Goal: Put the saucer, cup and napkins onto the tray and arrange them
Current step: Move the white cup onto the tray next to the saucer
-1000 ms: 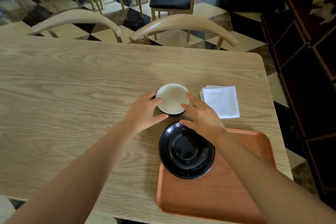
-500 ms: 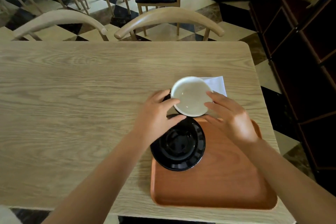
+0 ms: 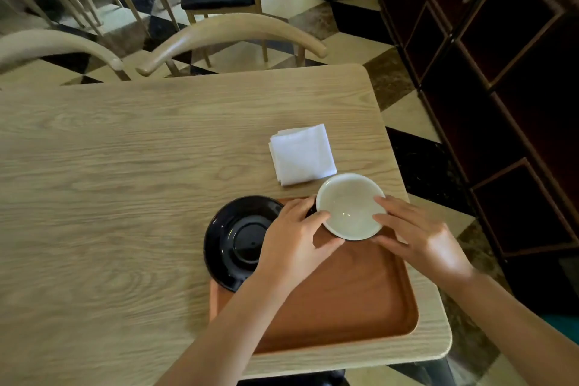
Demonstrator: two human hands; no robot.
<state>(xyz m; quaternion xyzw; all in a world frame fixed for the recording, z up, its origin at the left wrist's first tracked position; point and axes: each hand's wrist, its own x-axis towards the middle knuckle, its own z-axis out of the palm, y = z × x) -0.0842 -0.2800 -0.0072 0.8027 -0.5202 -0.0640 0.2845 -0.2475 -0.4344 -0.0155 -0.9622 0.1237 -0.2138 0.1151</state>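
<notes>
A cup (image 3: 349,207), white inside and dark outside, is over the far right part of the orange-brown tray (image 3: 344,307). My left hand (image 3: 294,244) grips its left side and my right hand (image 3: 416,238) grips its right side. Whether the cup rests on the tray or hangs just above it, I cannot tell. The black saucer (image 3: 238,238) lies on the tray's far left corner, overhanging the rim onto the table. A stack of folded white napkins (image 3: 302,153) lies on the table just beyond the tray.
The light wooden table (image 3: 109,197) ends close to the tray on the right and near side. Two curved wooden chair backs (image 3: 232,31) stand at the far edge. A dark wooden shelf unit (image 3: 501,88) stands to the right.
Both hands have carried the cup from the table beyond the saucer, rightwards and towards me, over the tray's far right part. The napkins are now uncovered.
</notes>
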